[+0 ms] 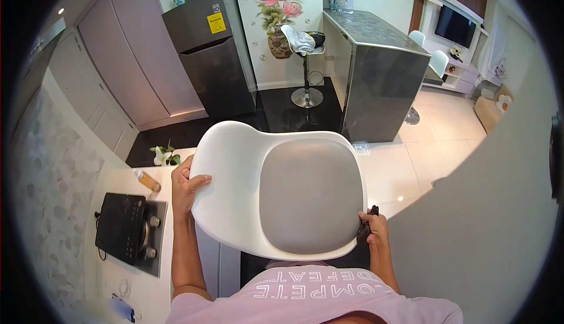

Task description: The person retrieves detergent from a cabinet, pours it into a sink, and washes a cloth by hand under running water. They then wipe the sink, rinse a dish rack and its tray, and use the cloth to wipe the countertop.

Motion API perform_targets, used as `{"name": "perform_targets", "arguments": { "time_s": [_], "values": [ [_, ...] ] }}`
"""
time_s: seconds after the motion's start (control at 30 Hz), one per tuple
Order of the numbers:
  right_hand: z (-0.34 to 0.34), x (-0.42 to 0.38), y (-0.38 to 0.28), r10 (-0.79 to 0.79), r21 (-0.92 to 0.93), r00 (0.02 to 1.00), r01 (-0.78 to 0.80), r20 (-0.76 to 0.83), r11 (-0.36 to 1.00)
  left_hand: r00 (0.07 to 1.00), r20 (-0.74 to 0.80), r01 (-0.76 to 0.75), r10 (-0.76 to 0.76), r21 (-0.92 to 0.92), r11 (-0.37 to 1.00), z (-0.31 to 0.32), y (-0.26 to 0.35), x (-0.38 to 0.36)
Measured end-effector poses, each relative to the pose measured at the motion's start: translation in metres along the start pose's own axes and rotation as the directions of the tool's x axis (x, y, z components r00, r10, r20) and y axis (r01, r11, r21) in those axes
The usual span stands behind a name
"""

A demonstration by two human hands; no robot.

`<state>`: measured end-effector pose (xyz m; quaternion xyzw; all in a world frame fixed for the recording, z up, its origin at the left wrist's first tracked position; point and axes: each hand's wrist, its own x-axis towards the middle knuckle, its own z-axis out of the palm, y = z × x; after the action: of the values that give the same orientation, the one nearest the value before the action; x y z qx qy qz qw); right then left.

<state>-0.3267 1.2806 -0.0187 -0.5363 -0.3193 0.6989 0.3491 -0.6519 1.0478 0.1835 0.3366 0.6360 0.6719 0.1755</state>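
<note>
White seat shell (pixel 226 171) with a grey pad (pixel 311 195), held before the body between two hands.
I see from my distant place a smooth, curved shell and a matt pad with rounded corners. The fingers of the left hand (pixel 183 190) are closed around its tall rim, thumb on the face; those of the right hand (pixel 377 227) are closed at the opposite rim, together with a small dark object (pixel 375 210) I cannot identify. Beside, a flat black cooker (pixel 120 227) lies on the pale tabletop (pixel 117 182).
</note>
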Motion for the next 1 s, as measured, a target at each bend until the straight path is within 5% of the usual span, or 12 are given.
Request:
{"name": "perform_targets", "arguments": {
  "time_s": [0.3, 0.47, 1.0],
  "values": [
    [0.136, 0.181, -0.041, -0.014, -0.116, 1.000, 0.010, -0.026, 0.993, 0.998, 0.005, -0.061, 0.060, 0.037, 0.997, 0.001, -0.070, 0.235],
    [0.221, 0.239, -0.094, -0.010, 0.009, 1.000, 0.010, -0.023, 1.000, 0.999, 0.046, 0.001, 0.003, -0.096, 0.995, 0.006, -0.086, 0.352],
    [0.402, 0.544, -0.214, 0.047, 0.048, 0.996, -0.051, 0.082, 0.998, 1.000, -0.025, 0.015, -0.016, -0.042, 0.999, 0.087, -0.191, 0.683]
  ]
}}
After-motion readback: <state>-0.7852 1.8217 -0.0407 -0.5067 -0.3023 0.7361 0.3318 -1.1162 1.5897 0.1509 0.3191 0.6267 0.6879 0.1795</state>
